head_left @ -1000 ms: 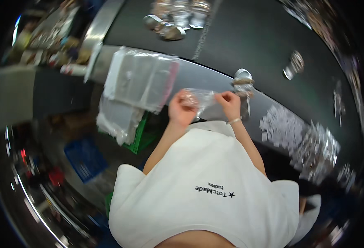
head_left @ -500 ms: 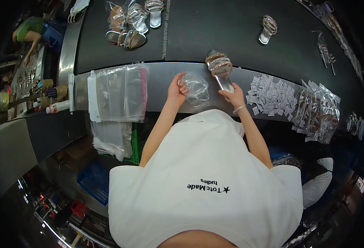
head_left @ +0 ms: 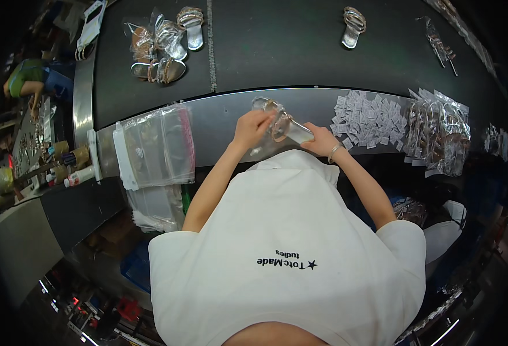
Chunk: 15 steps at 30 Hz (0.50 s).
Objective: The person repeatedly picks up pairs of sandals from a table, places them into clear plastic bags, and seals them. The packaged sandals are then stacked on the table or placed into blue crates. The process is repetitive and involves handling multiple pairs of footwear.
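My left hand point(head_left: 252, 128) and right hand point(head_left: 321, 140) are both closed on a sandal point(head_left: 285, 128) half wrapped in a clear bag point(head_left: 265, 109), held just above the steel ledge point(head_left: 219, 124) in front of my chest. A second ago the bag lay slack between my hands and the sandal sat apart on the ledge to my right; now the sandal is in my grip and angled into the bag's mouth, left fingers pinching the plastic, right hand pushing from the heel end. I judge the bagging about half done: the toe looks inside, the heel not yet.

To my left lies a stack of empty bags point(head_left: 156, 144), untouched. To my right, a spread of small white packets point(head_left: 369, 118), then a heap of bagged sandals point(head_left: 438, 135).

Farther out, on the dark belt point(head_left: 277, 46), a cluster of bagged pairs point(head_left: 159, 49) and a loose sandal point(head_left: 353, 26) now sit nearer the top of view than before.
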Tool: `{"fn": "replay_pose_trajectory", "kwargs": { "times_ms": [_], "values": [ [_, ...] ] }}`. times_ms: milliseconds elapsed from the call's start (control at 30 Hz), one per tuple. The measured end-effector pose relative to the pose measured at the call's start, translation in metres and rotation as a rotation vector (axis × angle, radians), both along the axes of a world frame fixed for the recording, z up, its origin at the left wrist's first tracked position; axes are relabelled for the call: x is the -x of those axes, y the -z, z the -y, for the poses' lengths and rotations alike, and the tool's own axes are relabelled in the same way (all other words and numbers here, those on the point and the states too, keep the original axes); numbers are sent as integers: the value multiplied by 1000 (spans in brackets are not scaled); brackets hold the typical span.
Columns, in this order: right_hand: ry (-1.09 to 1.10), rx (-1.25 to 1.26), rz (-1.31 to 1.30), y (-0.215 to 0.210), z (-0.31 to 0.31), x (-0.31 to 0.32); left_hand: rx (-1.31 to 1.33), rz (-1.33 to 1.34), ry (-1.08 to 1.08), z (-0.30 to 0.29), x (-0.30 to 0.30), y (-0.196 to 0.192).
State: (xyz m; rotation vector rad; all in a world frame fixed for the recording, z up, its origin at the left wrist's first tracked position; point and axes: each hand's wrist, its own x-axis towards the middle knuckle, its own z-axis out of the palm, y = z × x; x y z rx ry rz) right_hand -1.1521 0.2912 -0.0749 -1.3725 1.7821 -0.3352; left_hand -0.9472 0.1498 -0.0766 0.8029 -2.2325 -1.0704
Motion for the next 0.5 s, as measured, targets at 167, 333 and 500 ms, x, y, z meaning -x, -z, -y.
{"fn": "replay_pose_trajectory", "kwargs": {
  "times_ms": [167,333,500],
  "values": [
    [510,-422,973,-30,24,-22,446,15,329,-4,8,-58],
    [833,147,1057,-7,36,-55,418,-84,328,-27,4,-82],
    [463,58,986,-26,33,-38,-989,-652,-211,14,10,-67]
  ]
}}
